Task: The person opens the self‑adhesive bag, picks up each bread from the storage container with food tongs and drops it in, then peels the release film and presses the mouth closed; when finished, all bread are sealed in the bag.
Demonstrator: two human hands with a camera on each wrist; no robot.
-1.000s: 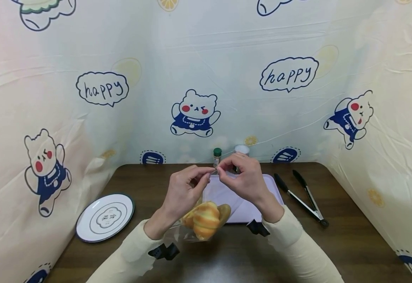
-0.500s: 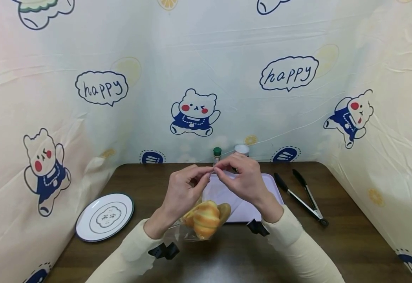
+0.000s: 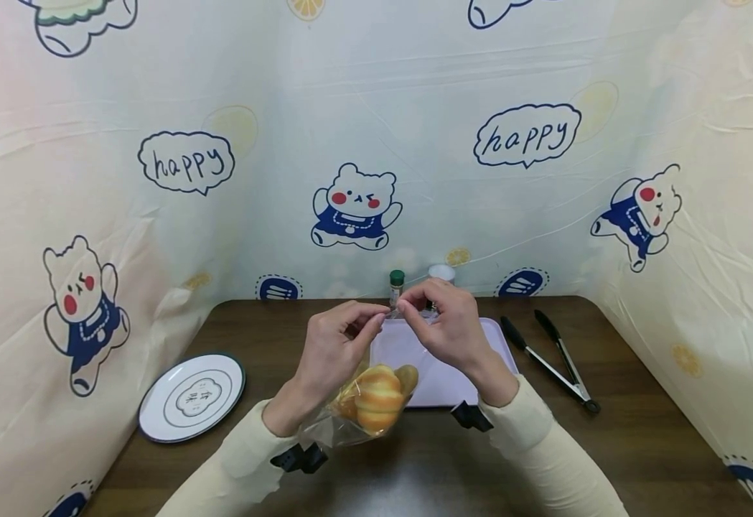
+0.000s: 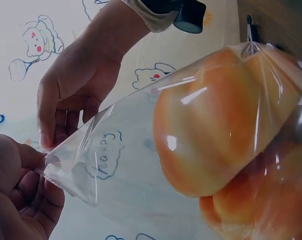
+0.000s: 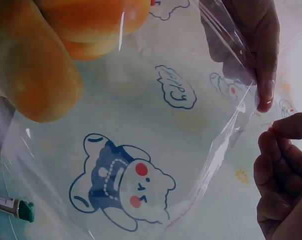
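Note:
My left hand (image 3: 334, 352) pinches the top edge of a clear plastic bag (image 4: 121, 145) between thumb and fingertips. Inside the bag hang several bread rolls (image 4: 205, 125), golden with orange-brown stripes; in the head view the bread shows below my left hand. Close beside, my right hand (image 3: 450, 327) brings thumb and index fingertip together at the bag's mouth. A thin clear bit shows at those fingertips in the right wrist view, apparently the bag's edge. The two hands' fingertips are a small gap apart.
Behind my hands lies a lavender tray (image 3: 437, 391) on the dark wooden table (image 3: 479, 467). Black-handled tongs (image 3: 560, 366) rest on the right, a white plate (image 3: 163, 409) on the left. A green-capped bottle (image 3: 397, 278) and a white-topped container (image 3: 441, 273) stand at the back.
My right fingertips have drawn slightly away from the left ones. The bag with the bread has turned a little and swung slightly left.

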